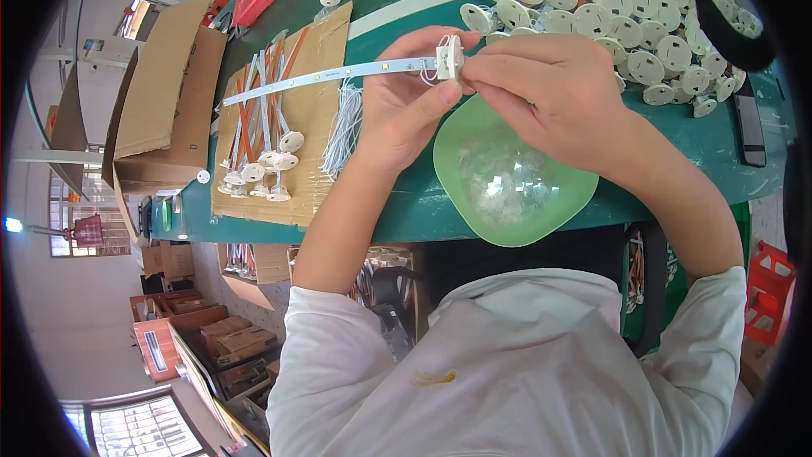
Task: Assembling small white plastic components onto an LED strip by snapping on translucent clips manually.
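Your left hand pinches a white disc fitting between thumb and fingers, its LED strip sticking out leftward above the cardboard sheet. Your right hand has its fingertips drawn together at the disc's face; whether they grip something small, I cannot tell. Beneath, the green bowl of clear bits is partly covered by that hand. White wires lie near your left forearm; piled discs crowd the table beyond your right hand, a phone beside them.

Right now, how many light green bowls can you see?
1: the light green bowl sits at the near edge of the green table, below the right hand, which hides part of its rim. Another could be hidden.
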